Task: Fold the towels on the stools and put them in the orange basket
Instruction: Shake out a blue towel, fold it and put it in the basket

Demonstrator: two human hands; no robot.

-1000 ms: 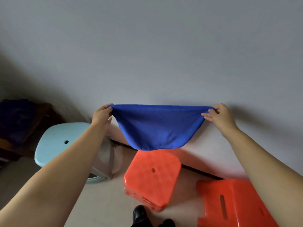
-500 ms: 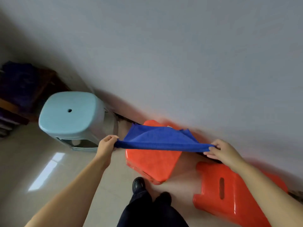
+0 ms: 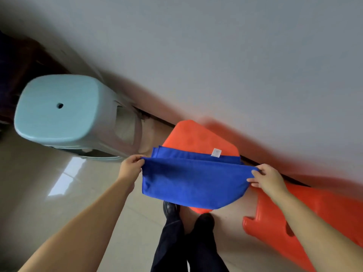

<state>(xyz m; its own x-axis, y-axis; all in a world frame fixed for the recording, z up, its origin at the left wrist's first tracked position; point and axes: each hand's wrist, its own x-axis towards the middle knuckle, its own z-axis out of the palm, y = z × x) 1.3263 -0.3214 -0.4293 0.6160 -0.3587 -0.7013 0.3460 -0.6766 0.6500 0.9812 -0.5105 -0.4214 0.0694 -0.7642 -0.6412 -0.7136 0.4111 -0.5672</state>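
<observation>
Folding is the step in hand: the blue towel (image 3: 193, 185) lies draped over the orange stool (image 3: 198, 138), its far layers (white tag up) resting on the seat. The left hand (image 3: 131, 167) and right hand (image 3: 268, 178) each pinch a corner of the near flap, fingers closed on cloth. Next, I judge, that flap needs laying across evenly, edges matched.
</observation>
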